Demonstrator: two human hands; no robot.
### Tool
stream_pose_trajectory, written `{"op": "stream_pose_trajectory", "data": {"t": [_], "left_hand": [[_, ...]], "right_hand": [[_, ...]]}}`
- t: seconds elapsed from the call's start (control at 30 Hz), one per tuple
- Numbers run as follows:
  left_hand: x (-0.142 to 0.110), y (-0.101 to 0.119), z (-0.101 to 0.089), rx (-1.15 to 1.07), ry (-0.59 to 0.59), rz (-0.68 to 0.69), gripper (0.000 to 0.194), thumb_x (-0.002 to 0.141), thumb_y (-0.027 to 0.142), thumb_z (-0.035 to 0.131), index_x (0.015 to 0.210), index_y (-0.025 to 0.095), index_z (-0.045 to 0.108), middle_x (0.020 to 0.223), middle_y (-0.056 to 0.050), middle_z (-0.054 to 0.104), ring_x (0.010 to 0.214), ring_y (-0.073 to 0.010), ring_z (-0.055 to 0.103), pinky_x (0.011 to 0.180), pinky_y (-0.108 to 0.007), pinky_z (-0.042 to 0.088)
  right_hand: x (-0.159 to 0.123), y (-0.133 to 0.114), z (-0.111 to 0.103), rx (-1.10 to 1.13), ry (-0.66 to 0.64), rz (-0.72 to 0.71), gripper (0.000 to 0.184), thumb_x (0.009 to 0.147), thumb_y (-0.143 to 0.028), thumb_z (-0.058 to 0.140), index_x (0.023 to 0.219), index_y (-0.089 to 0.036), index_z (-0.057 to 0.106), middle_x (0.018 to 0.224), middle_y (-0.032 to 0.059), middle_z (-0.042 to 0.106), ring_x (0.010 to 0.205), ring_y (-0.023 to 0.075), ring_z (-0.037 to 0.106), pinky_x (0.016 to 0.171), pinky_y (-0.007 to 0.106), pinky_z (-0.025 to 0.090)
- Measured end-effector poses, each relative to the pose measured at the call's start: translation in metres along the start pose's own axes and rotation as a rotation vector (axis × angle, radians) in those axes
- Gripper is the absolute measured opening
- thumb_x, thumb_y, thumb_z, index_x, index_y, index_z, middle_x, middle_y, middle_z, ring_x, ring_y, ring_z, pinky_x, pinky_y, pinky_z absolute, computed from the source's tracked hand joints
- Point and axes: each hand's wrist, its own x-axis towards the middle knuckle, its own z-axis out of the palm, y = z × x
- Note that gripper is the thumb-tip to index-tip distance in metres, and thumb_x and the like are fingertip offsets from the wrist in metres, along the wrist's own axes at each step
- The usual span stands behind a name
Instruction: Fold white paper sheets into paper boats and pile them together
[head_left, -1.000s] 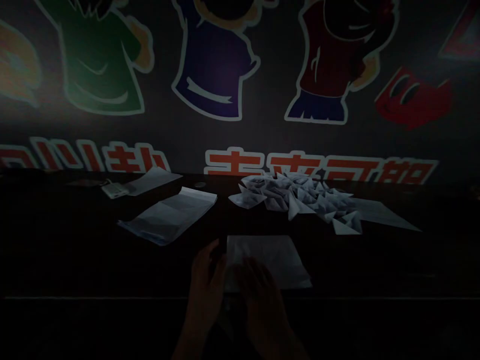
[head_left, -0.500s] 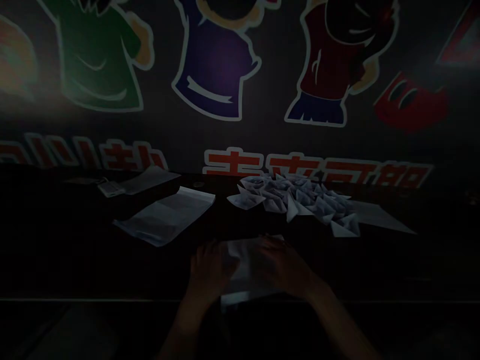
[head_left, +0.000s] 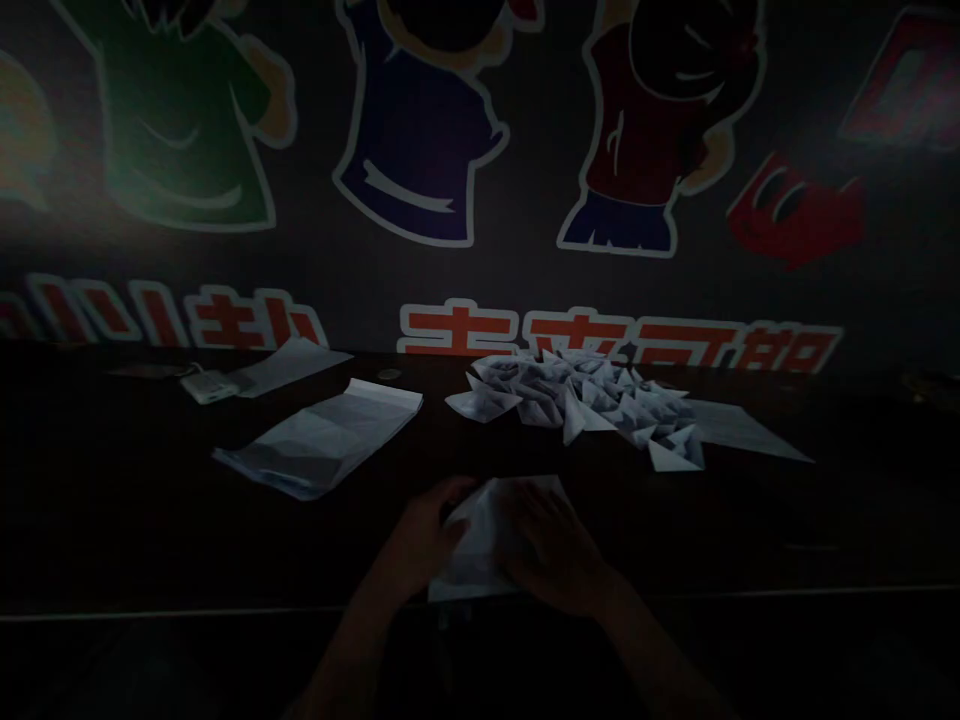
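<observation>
A white sheet of paper [head_left: 480, 545] lies partly folded on the dark table, its upper part raised into a loose peak. My left hand [head_left: 424, 535] grips its left side with the fingers curled over the edge. My right hand [head_left: 551, 550] presses on its right half and hides much of the sheet. Beyond my hands sits a heap of several folded paper boats [head_left: 577, 395], and none touches either hand.
A stack of paper sheets [head_left: 319, 438] lies to the left, with another sheet [head_left: 289, 366] and a small white device [head_left: 208, 387] behind it. A sheet [head_left: 739, 428] sticks out from under the heap. A cartoon-painted wall [head_left: 420, 150] rises behind the table.
The flat sheet has been lifted and bent into a loose fold. My hands have moved in onto it from its sides, and the view has shifted slightly.
</observation>
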Motion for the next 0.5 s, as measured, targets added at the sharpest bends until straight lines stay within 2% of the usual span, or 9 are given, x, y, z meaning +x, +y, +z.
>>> {"op": "stream_pose_trajectory", "data": {"t": [0.07,0.13,0.2,0.27,0.4,0.5], "left_hand": [[-0.005,0.005,0.009,0.162,-0.082,0.132,0.046,0.075,0.008,0.046,0.116,0.023,0.063,0.123,-0.006,0.065,0.114,-0.0197,0.060,0.101,-0.037,0.045],[-0.013,0.010,0.020,0.357,-0.135,0.236,0.046,0.080,0.010,0.044,0.119,0.024,0.063,0.133,-0.006,0.059,0.123,-0.0210,0.054,0.105,-0.039,0.043],[-0.021,0.013,0.030,0.543,-0.137,0.287,0.049,0.083,0.012,0.043,0.130,0.020,0.055,0.142,-0.009,0.051,0.132,-0.0251,0.046,0.107,-0.044,0.041],[-0.027,0.013,0.036,0.685,-0.120,0.279,0.050,0.085,0.013,0.043,0.134,0.016,0.051,0.143,-0.013,0.048,0.133,-0.0299,0.043,0.106,-0.049,0.040],[-0.035,0.007,0.030,0.750,-0.138,0.305,0.047,0.091,0.023,0.041,0.138,0.021,0.047,0.148,-0.009,0.041,0.136,-0.0303,0.037,0.109,-0.052,0.037],[-0.037,-0.002,0.023,0.715,-0.174,0.341,0.050,0.093,0.027,0.040,0.143,0.025,0.039,0.153,-0.006,0.033,0.141,-0.0291,0.028,0.111,-0.052,0.033]], "right_hand": [[0.000,-0.001,-0.001,0.002,-0.001,0.001,0.068,0.090,-0.053,0.047,0.147,-0.019,0.033,0.154,0.0112,0.030,0.143,0.0313,0.022,0.113,0.055,0.021],[0.001,-0.002,-0.002,0.000,-0.012,0.008,0.068,0.090,-0.049,0.047,0.147,-0.016,0.032,0.154,0.0121,0.029,0.143,0.0314,0.022,0.113,0.055,0.021],[0.001,-0.002,-0.003,0.013,-0.030,0.017,0.067,0.090,-0.047,0.047,0.147,-0.015,0.032,0.154,0.0121,0.029,0.143,0.0304,0.022,0.114,0.054,0.021],[0.001,0.000,-0.006,0.045,-0.055,0.022,0.072,0.089,-0.050,0.048,0.148,-0.013,0.030,0.154,0.0128,0.028,0.143,0.0293,0.023,0.115,0.052,0.020],[0.000,0.002,-0.015,0.115,-0.112,0.047,0.083,0.084,-0.060,0.051,0.147,-0.011,0.030,0.154,0.0146,0.027,0.143,0.0293,0.022,0.115,0.049,0.022],[0.001,0.000,-0.023,0.138,-0.113,0.056,0.079,0.081,-0.057,0.057,0.145,-0.015,0.036,0.152,0.0141,0.032,0.141,0.0307,0.028,0.113,0.050,0.027]]}}
